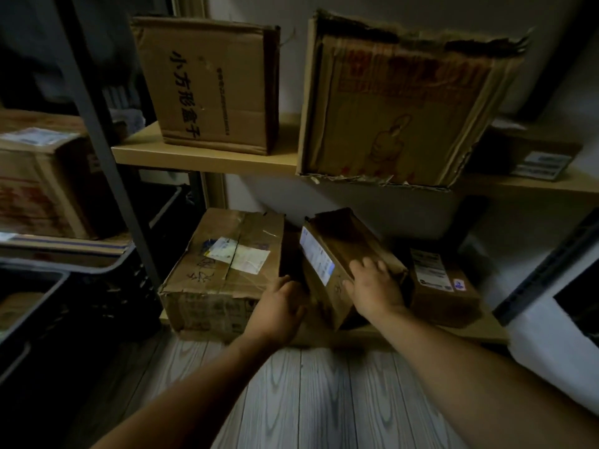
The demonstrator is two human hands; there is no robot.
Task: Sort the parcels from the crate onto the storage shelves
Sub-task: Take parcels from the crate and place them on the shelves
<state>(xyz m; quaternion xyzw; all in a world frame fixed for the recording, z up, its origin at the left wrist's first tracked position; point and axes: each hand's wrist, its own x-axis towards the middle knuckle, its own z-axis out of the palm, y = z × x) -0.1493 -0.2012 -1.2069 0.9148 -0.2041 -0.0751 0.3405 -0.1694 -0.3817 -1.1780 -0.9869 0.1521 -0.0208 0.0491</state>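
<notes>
A small brown cardboard parcel [340, 251] with a white label on its left face sits tilted on the bottom shelf [453, 333]. My right hand [372, 286] lies on its top near corner, fingers spread over it. My left hand [282, 303] grips its lower left edge, squeezed between it and a larger taped box [223, 270] on the left. Another labelled parcel [440, 280] stands just to the right. The dark plastic crate [97, 270] is at the left, holding a carton.
The upper shelf [201, 157] carries two big cartons, one with black lettering [210, 85] and a torn one [395, 108], plus a small box [531, 153] far right. A grey metal post [107, 140] stands left. Wood-grain floor lies below. A second dark bin [29, 306] sits lower left.
</notes>
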